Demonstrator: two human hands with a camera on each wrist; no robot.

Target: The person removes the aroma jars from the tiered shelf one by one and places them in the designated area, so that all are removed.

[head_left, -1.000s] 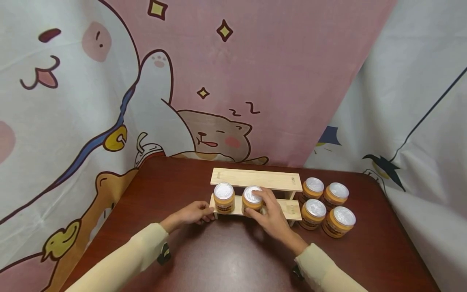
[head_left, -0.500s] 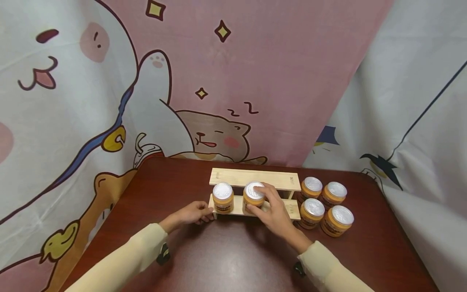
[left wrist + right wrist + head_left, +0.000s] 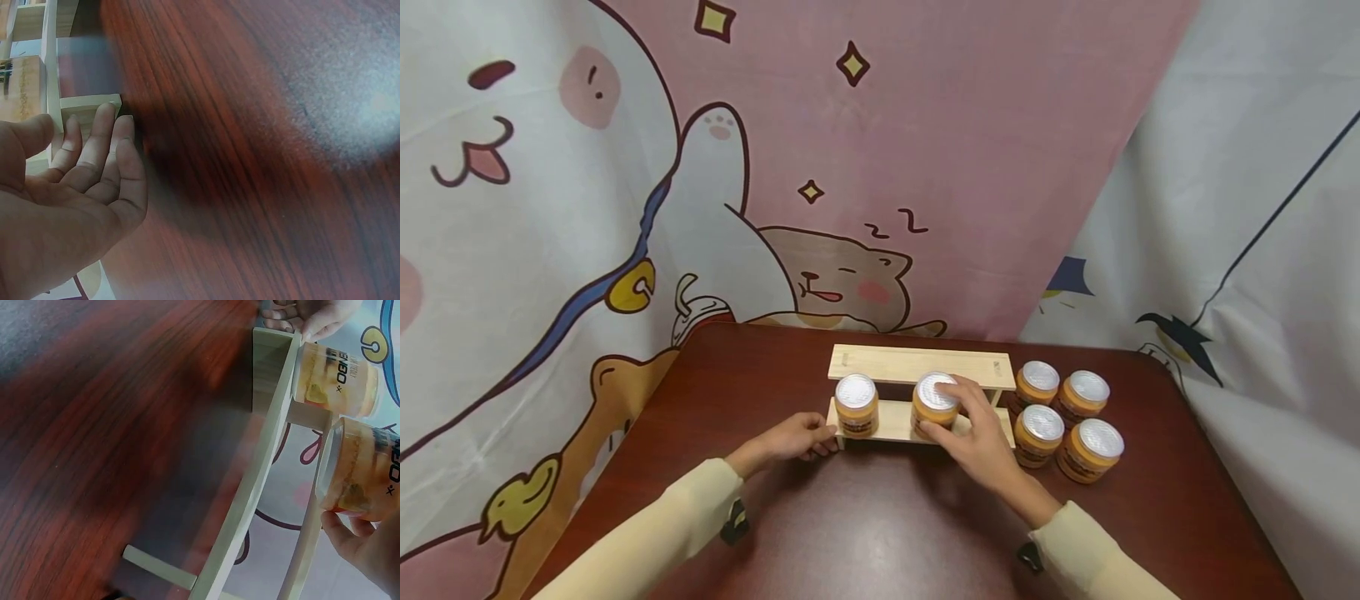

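Observation:
A two-step wooden rack (image 3: 917,365) stands on the table. At its left end my left hand (image 3: 797,437) pinches the lower board, with the thumb above and fingers below in the left wrist view. On that step, near the left end, stands an orange jar with a silvery lid (image 3: 857,407). My right hand (image 3: 981,435) grips a second such jar (image 3: 928,414) by its side and lid, over the middle of the lower step. In the right wrist view, a gap shows between this jar's base (image 3: 331,464) and the front board (image 3: 250,494).
Several more orange jars (image 3: 1090,451) stand grouped on the dark red-brown table (image 3: 880,517), just right of the rack. A printed cartoon cloth (image 3: 970,167) hangs behind the table and along its sides.
My right hand has shifted the held jar to the right, away from the first jar. My left hand keeps its hold on the rack's left end. The view has turned slightly.

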